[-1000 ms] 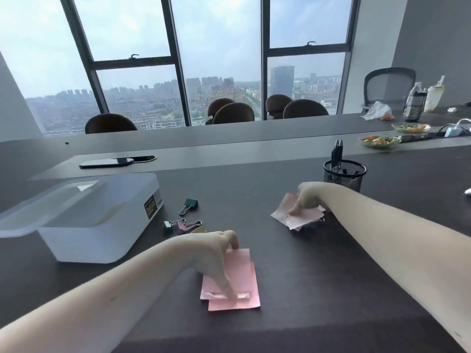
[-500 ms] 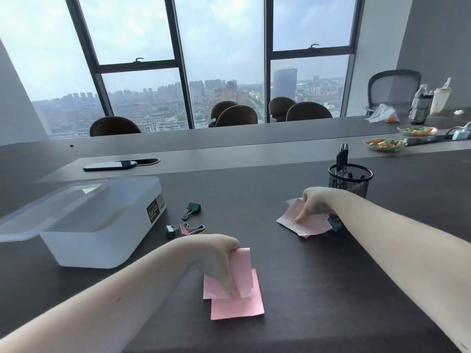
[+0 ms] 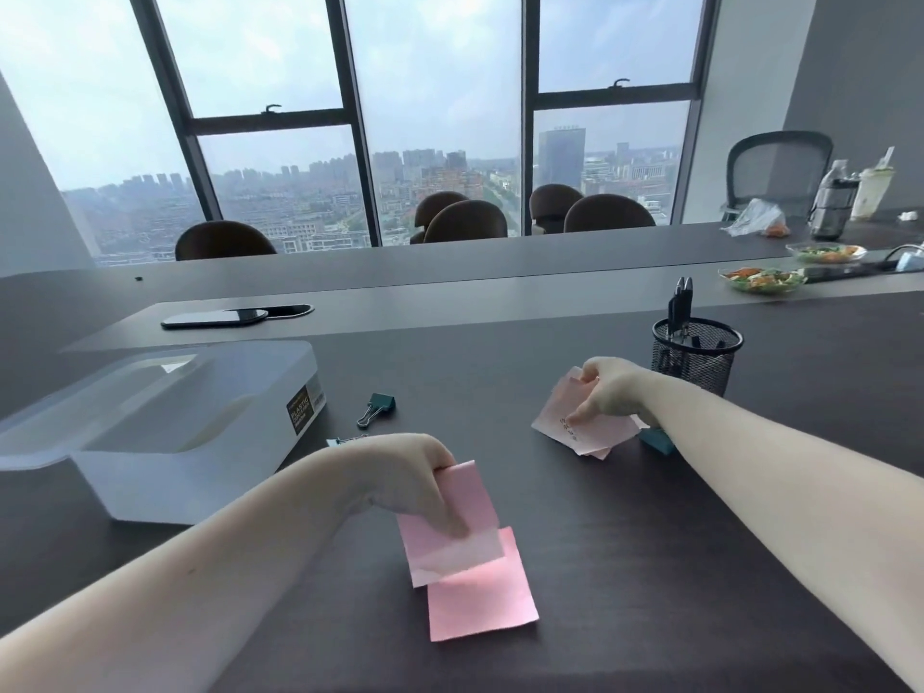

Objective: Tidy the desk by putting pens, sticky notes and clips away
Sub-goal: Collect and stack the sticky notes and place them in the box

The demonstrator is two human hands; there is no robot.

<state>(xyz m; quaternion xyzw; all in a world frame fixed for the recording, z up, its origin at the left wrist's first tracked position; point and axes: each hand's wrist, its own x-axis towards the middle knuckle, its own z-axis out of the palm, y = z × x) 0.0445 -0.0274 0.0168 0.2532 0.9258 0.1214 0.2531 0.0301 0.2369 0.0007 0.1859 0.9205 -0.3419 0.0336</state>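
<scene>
Fingers of both hands are pinched on pink sticky notes: the left hand (image 3: 415, 485) grips the top edge of one note (image 3: 452, 522) and peels it up off a second pink note (image 3: 482, 587) that lies flat on the desk (image 3: 650, 567), while the right hand (image 3: 607, 387) holds a small fan of paler pink notes (image 3: 575, 425) lifted at their far edge, their near corners touching or just above the desk. Gathering the notes looks to be the step in hand, and it is only partly done. By size, the translucent plastic storage box (image 3: 200, 432) stands open at the left, its lid (image 3: 30, 432) hanging off its left side, and seems the likely home for notes and clips. A black mesh pen cup (image 3: 697, 355) stands just behind the right hand with pens (image 3: 680, 305) already in it. A teal binder clip (image 3: 376, 408) lies loose between box and notes, another peeks out behind the left wrist, and a teal object, probably a third clip (image 3: 657, 440), sits under the right forearm. Next, I judge, the flat note needs picking up, the two bundles stacked together and carried to the box, then the clips collected.
</scene>
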